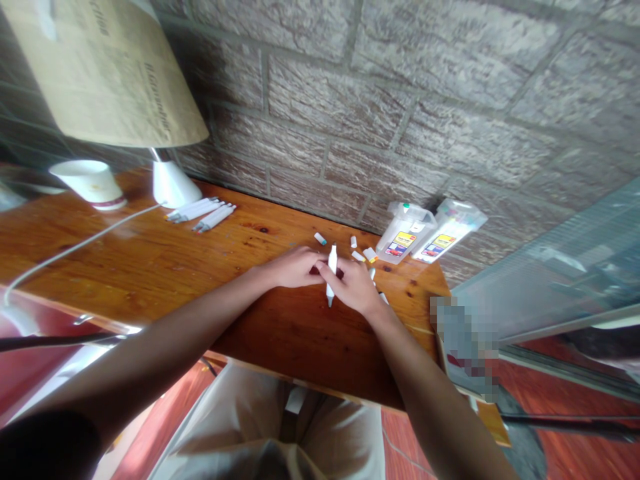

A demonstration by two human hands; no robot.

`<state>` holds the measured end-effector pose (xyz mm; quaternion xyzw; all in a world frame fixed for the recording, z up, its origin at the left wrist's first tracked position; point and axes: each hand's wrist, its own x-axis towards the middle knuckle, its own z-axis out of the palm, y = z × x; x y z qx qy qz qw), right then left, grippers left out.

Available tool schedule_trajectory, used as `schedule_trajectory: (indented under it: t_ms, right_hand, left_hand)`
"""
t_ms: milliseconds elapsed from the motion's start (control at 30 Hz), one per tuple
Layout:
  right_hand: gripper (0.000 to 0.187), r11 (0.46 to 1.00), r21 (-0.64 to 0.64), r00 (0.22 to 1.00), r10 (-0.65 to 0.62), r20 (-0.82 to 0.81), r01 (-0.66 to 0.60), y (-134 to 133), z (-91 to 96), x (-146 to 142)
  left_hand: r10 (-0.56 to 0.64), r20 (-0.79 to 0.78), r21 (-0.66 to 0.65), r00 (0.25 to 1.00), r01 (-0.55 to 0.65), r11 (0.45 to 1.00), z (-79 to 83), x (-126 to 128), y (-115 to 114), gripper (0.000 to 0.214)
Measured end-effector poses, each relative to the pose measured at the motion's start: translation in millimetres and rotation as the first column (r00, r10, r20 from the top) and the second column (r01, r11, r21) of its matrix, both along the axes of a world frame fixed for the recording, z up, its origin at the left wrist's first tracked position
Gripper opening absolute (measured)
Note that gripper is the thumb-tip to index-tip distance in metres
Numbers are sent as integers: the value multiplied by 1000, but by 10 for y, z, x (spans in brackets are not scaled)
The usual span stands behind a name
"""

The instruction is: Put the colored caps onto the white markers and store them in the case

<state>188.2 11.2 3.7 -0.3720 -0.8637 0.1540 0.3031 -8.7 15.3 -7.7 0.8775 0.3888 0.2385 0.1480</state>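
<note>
My left hand [293, 268] and my right hand [356, 285] meet over the wooden table [150, 267]. Both close their fingers on a white marker [331, 272] that stands almost upright between them. Small white marker caps [320, 238] lie scattered on the table just beyond my hands, one with a green end. More white markers [203, 212] lie in a bundle at the left, near the lamp base.
A lamp [170, 183] with a paper shade stands at the back left, its white cable running across the table. A white paper cup [90, 181] sits beside it. Two clear marker cases [430, 233] lean against the brick wall. A glass panel is at the right.
</note>
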Motion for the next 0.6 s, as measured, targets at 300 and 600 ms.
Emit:
schedule_trajectory:
  t_ms: [300, 600]
  right_hand:
    - [37, 999, -52, 1000, 15, 22, -14, -6, 14, -8]
    - [47, 996, -73, 999, 41, -7, -41, -13, 24, -10]
  left_hand:
    - [-2, 18, -25, 1000, 2, 1000, 0, 12, 6, 16]
    - [1, -15, -36, 1000, -2, 999, 29, 21, -9, 19]
